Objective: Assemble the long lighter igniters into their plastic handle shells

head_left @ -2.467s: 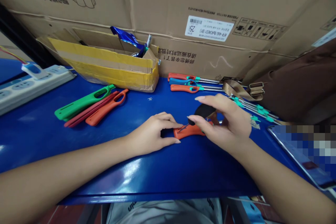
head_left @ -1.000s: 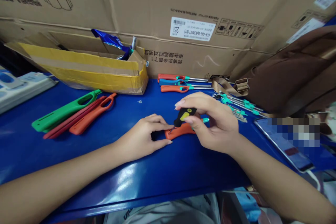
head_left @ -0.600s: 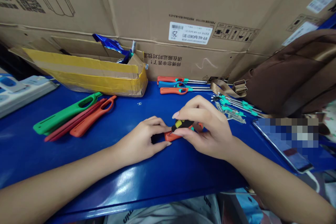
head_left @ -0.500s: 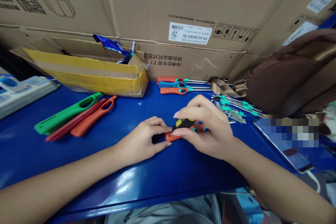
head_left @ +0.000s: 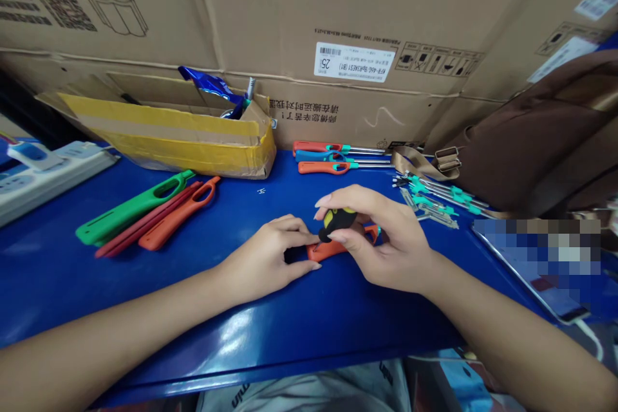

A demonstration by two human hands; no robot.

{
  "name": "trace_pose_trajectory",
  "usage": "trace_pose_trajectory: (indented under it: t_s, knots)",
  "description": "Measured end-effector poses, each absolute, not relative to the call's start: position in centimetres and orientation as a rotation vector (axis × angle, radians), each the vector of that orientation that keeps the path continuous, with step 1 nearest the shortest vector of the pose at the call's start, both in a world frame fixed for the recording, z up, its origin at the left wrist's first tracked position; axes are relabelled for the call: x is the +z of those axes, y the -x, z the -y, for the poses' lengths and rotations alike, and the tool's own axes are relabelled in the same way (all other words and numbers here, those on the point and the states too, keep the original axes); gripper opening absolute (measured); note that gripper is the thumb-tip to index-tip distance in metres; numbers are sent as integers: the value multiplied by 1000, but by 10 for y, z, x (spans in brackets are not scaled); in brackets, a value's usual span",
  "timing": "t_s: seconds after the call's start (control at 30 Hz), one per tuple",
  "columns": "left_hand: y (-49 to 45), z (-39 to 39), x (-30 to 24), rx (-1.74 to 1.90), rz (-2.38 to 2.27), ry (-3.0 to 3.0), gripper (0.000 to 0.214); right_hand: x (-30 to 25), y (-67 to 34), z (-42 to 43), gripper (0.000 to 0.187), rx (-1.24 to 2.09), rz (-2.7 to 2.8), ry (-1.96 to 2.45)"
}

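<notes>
An orange lighter with a long-handled body lies on the blue table in front of me. The thumb and fingers of my left hand pinch its left end. My right hand grips a short black-and-yellow screwdriver, tilted, its tip down at the lighter's left end. Part of the lighter is hidden behind my right hand. Some tiny white pieces lie beyond my left hand.
Green, dark red and orange handle shells lie left. Several lighters rest near the carton. Metal rods with teal parts, a phone and a brown bag are right. A yellow-taped box and power strip stand left.
The screwdriver stands more upright over the lighter, and my right fingers have shifted around its handle. My left hand keeps its hold. The whole view has shifted slightly.
</notes>
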State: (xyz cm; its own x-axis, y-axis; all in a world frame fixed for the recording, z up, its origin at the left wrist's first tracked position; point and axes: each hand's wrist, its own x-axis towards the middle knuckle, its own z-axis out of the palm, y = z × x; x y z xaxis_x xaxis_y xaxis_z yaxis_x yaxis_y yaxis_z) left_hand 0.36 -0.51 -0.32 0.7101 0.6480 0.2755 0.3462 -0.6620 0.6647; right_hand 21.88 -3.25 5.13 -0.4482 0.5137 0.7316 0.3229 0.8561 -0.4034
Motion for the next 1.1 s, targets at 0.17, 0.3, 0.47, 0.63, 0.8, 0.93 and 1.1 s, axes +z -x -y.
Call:
trace_pose_trajectory:
  t_s: [0.17, 0.3, 0.47, 0.63, 0.8, 0.93, 1.1]
  knots:
    - [-5, 6, -3, 684, -754, -2339, 20, 51, -215, 33, 33, 201, 2066, 590]
    - [-2, 6, 0, 687, -747, -2417, 24, 41, -216, 29, 37, 269, 2020, 632]
    - [3, 8, 7, 573, -724, -2547, 27, 37, -212, 30, 37, 408, 1957, 645]
    - [11, 9, 21, 383, -756, -2651, 33, 56, -220, 24, 29, 462, 1732, 626]
    - [23, 9, 46, 164, -847, -2789, 48, 58, -265, -8, 25, 395, 1600, 700]
    - [11, 14, 48, 130, -894, -2787, 57, 42, -294, -24, 28, 632, 1333, 828]
    - [-21, 15, 34, 34, -938, -2842, 48, 30, -296, -26, 33, 954, 964, 946]
